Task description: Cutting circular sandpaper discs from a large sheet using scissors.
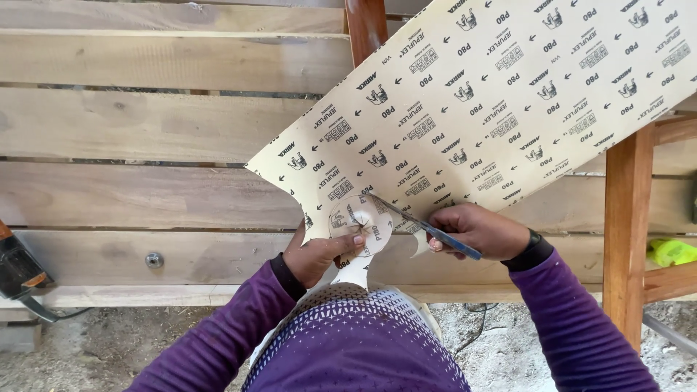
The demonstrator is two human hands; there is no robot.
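A large cream sandpaper sheet (pixel 501 94), printed side up, slopes from the upper right down to my hands. My left hand (pixel 317 254) pinches a round disc (pixel 361 221) against the sheet's lower corner. My right hand (pixel 479 231) grips scissors (pixel 425 226) with blue handles, whose blades reach into the paper at the disc's right edge. A curved offcut of paper (pixel 354 272) hangs below the disc. Both arms are in purple sleeves, and a black band sits on the right wrist.
Pale wooden planks (pixel 138 123) form a slatted bench surface with a bolt (pixel 153 259). A black power tool (pixel 18 272) with a cord lies at the left. Reddish wooden posts (pixel 626 232) stand at the right beside a yellow-green object (pixel 671 251). Below is sandy ground (pixel 87 348).
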